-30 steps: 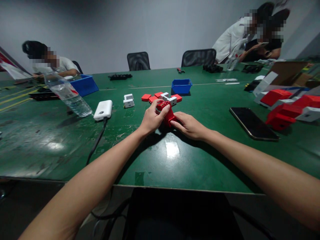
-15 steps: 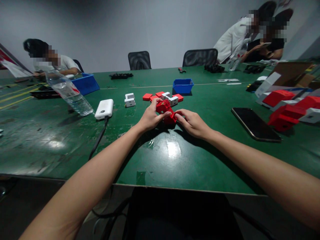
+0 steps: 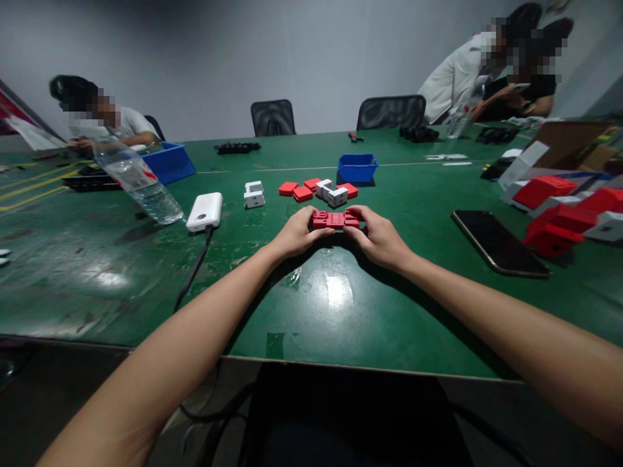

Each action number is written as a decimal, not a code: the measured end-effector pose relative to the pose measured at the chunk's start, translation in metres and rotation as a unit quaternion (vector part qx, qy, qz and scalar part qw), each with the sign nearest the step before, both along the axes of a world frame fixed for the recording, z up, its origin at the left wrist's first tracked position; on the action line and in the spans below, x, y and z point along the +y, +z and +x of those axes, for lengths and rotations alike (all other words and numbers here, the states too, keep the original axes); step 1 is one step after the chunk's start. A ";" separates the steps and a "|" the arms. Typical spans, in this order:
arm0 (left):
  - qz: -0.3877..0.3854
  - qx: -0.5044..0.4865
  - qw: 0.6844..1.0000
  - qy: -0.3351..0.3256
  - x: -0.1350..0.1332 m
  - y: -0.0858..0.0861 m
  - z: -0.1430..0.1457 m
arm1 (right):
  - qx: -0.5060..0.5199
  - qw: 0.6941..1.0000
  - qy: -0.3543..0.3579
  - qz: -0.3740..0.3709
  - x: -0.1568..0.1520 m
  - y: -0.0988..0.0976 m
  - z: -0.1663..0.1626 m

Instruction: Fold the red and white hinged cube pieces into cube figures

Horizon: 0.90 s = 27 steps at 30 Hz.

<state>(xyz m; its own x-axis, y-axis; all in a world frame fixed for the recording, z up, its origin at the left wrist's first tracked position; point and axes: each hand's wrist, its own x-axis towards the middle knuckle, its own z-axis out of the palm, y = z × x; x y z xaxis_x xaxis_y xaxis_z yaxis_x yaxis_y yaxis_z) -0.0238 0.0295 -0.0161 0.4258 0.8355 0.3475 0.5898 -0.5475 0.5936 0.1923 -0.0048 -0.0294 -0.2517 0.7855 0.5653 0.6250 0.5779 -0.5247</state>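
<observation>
Between my two hands a red plastic part point(image 3: 335, 220) lies level, its long side across my view and slots showing on its face. My left hand point(image 3: 298, 233) pinches the left end with thumb and fingers. The right end is gripped the same way by my right hand point(image 3: 379, 237). Just beyond are several flat red blocks point(image 3: 302, 193) and white bracket-shaped pieces point(image 3: 337, 196). Another white bracket-shaped piece point(image 3: 254, 194) stands apart to the left.
A blue bin point(image 3: 357, 168) stands behind the blocks. To the left are a white power bank point(image 3: 204, 211) with a cable and a tilted water bottle point(image 3: 143, 185). On the right lie a phone point(image 3: 499, 242) and larger red-and-white assemblies point(image 3: 555, 224). People sit and lean across the table.
The red part has turned from a slanted, tipped pose to lying level between my hands. My right hand has shifted up slightly, and both hands now grip opposite ends.
</observation>
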 end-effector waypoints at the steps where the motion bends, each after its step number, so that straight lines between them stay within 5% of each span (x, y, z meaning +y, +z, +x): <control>1: 0.002 0.001 1.000 -0.001 -0.001 0.001 0.000 | 0.001 1.000 0.000 0.002 0.000 0.000 0.000; 16: 0.028 0.011 0.999 -0.040 -0.005 0.003 0.000 | -0.057 0.984 0.005 0.166 -0.006 0.004 0.000; 21: 0.038 0.030 0.999 0.002 -0.005 0.004 0.001 | -0.072 0.985 -0.024 0.156 -0.008 0.007 -0.002; 27: 0.017 0.033 0.999 -0.006 -0.008 0.006 0.002 | -0.077 0.995 -0.007 0.057 -0.001 0.001 0.002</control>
<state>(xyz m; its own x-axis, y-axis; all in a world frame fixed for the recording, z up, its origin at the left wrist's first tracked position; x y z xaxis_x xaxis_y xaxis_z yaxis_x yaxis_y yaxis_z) -0.0218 0.0219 -0.0099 0.4596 0.8178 0.3462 0.6202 -0.5746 0.5340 0.1939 -0.0060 -0.0284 -0.3320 0.7218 0.6073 0.7007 0.6197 -0.3534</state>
